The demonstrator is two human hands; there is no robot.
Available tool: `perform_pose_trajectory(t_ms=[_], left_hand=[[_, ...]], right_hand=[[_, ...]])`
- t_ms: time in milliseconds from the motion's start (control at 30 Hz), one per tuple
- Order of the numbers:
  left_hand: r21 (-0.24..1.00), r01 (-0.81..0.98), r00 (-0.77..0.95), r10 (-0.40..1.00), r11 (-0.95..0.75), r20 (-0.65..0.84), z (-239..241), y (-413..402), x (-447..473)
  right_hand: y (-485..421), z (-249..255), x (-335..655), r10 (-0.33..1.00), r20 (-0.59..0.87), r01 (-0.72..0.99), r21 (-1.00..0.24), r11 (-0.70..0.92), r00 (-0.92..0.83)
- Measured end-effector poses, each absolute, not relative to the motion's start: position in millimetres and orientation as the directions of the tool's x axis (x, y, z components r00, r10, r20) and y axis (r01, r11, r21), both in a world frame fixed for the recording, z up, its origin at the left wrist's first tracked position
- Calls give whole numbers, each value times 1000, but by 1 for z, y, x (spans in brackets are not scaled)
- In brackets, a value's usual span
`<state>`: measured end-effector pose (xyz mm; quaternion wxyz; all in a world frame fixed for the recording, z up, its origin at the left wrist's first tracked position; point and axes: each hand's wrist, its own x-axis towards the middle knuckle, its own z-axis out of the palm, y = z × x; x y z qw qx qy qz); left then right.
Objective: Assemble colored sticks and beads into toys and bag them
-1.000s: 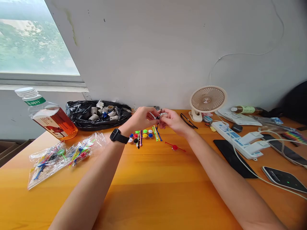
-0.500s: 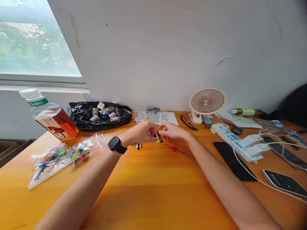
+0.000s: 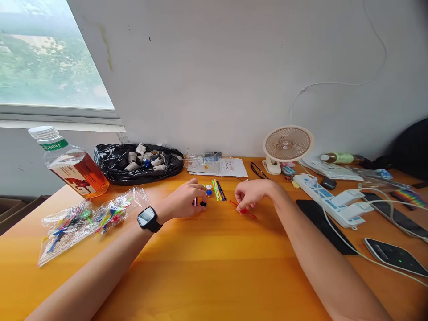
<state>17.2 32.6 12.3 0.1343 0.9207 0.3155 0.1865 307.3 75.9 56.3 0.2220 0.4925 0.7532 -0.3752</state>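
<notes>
Apparently, right fingers pinch red piece, left fingers unclear; plastic bag holds sticks.

A red piece, with a rounded middle and a thin arm to either side, lies slantwise on the surface, partly covered by the right hand. A small, roundish black piece sits against the left hand, grip unclear.

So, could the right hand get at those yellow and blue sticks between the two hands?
Probably yes: the right hand is close to the yellow and blue sticks, and nothing covers them, though its fingertips are at the red piece.
</notes>
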Motion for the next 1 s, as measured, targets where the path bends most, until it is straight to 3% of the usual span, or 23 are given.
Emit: perform_pose_trajectory(t_ms=[167,267,400,500,600,767,1000], left_hand=[[346,529,731,623,-775,279,11,34,13],[346,525,733,620,-778,281,8,37,10],[426,499,676,646,-755,354,10,39,9],[590,433,572,714,-681,405,17,35,14],[727,306,505,752,-615,423,21,27,24],[762,214,395,768,-611,505,20,19,36],[724,290,420,763,-626,491,15,20,37]], right_hand=[[73,58,302,572,-726,925,-291,245,-381],[72,62,302,608,-670,904,-339,260,-426],[71,69,299,692,-449,762,-605,231,-566],[68,70,288,758,-185,502,-839,209,-625],[65,65,271,790,-21,265,-947,180,-612],[62,55,253,803,19,137,-983,125,-596],[65,40,250,816,20,273,-937,217,-577]])
